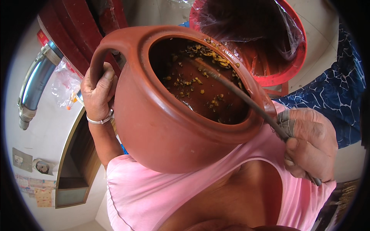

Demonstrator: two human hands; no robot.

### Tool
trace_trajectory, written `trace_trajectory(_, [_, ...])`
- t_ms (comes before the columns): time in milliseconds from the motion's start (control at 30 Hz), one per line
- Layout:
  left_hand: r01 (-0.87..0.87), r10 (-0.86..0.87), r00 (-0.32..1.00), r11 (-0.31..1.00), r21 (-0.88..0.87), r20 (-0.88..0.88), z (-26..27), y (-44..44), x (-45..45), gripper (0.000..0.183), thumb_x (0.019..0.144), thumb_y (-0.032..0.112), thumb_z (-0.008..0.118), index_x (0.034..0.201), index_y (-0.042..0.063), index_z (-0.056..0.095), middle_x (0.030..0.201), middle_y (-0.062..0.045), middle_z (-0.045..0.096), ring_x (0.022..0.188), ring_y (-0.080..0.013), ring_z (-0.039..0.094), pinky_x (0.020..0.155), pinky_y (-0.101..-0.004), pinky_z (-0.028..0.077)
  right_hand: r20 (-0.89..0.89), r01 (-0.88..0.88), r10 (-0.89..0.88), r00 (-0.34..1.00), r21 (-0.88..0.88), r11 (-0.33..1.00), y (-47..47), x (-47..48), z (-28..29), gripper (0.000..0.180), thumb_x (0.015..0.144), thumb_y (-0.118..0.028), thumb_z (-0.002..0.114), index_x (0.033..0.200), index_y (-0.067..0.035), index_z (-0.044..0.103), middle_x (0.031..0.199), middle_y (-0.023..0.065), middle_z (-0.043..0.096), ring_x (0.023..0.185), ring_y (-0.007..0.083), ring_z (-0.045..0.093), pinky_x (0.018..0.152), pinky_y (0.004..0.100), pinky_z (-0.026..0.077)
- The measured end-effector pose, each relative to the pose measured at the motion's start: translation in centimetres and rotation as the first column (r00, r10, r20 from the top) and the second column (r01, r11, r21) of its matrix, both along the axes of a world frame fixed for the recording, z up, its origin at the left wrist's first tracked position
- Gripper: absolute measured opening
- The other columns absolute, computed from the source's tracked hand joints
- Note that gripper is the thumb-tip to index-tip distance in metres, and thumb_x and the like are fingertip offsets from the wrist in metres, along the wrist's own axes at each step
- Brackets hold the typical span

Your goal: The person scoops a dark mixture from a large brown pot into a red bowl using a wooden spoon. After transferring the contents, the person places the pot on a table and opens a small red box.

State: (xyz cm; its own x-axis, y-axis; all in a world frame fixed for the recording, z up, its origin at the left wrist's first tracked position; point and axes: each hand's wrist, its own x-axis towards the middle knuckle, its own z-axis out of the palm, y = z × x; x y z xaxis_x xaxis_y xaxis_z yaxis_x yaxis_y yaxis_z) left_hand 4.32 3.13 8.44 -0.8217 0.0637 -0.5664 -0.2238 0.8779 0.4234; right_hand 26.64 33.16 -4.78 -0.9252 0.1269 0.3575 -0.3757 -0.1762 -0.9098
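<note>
A large reddish-brown clay pot (162,127) is tilted in front of my chest with its wide mouth towards me. My left hand (101,89) grips its loop handle (99,55) at the left. My right hand (309,144), with grey wrapping on some fingers, holds a thin dark rod (248,99) that slants into the mouth. The rod's far end is blurred inside the pot. Yellowish and dark crumbs (214,55) cling to the inner wall and rim, most thickly at the upper right.
Beyond the pot stands a red plastic bin (302,55) with a clear liner. Dark red boards (72,31) lie at the upper left, near a clear plastic bag (65,83) and a shiny metal cylinder (39,80). Blue patterned cloth (326,95) is at the right.
</note>
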Motion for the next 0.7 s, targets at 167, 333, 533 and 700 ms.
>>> trace_trajectory(167, [0.028, -0.029, 0.999, 0.999, 0.046, 0.017, -0.9, 0.3, 0.0, 0.017, 0.089, 0.011, 0.062, 0.1, -0.001, 0.057, 0.065, 0.004, 0.046, 0.049, -0.0016, 0.035, 0.044, -0.0189, 0.023, -0.003, 0.052, -0.052, 0.999, 0.114, 0.992, -1.8, -2.8, 0.4, 0.021, 0.076, 0.002, 0.063, 0.094, 0.005, 0.053, 0.072, 0.0149, 0.056, 0.055, 0.0204, 0.056, 0.051, 0.0366, 0.054])
trace_trajectory(333, [-0.003, 0.003, 1.0, 1.0, 0.016, -0.012, -0.4, 0.5, 0.2, 0.018, 0.088, 0.012, 0.063, 0.099, 0.0, 0.058, 0.065, 0.004, 0.047, 0.048, -0.0015, 0.035, 0.044, -0.0188, 0.024, 0.324, -0.168, 0.164, 0.932, -0.015, 0.986, 2.5, 1.4, 1.0, 0.021, 0.079, 0.005, 0.061, 0.098, 0.006, 0.053, 0.073, 0.0143, 0.056, 0.053, 0.0201, 0.054, 0.048, 0.0334, 0.05])
trace_trajectory(533, [-0.037, 0.037, 0.999, 0.999, 0.023, -0.01, -0.6, 0.1, 0.0, 0.018, 0.088, 0.013, 0.064, 0.099, 0.0, 0.058, 0.065, 0.005, 0.046, 0.048, -0.0011, 0.034, 0.044, -0.0186, 0.023, 0.229, -0.408, 0.386, 0.894, 0.055, 0.911, 4.0, -1.0, 0.1, 0.022, 0.082, 0.003, 0.058, 0.102, 0.008, 0.054, 0.072, 0.0153, 0.056, 0.058, 0.0217, 0.056, 0.053, 0.0342, 0.049])
trace_trajectory(700, [0.0, -0.002, 1.0, 0.999, 0.044, 0.027, -0.9, 0.5, -0.4, 0.018, 0.088, 0.014, 0.064, 0.099, 0.001, 0.058, 0.065, 0.005, 0.046, 0.048, -0.0008, 0.034, 0.044, -0.0186, 0.023, 0.447, -0.391, 0.34, 0.827, 0.023, 0.92, 5.3, -1.4, 2.3, 0.01, 0.084, -0.002, 0.058, 0.088, 0.007, 0.058, 0.07, 0.0144, 0.056, 0.063, 0.025, 0.057, 0.058, 0.0342, 0.049])
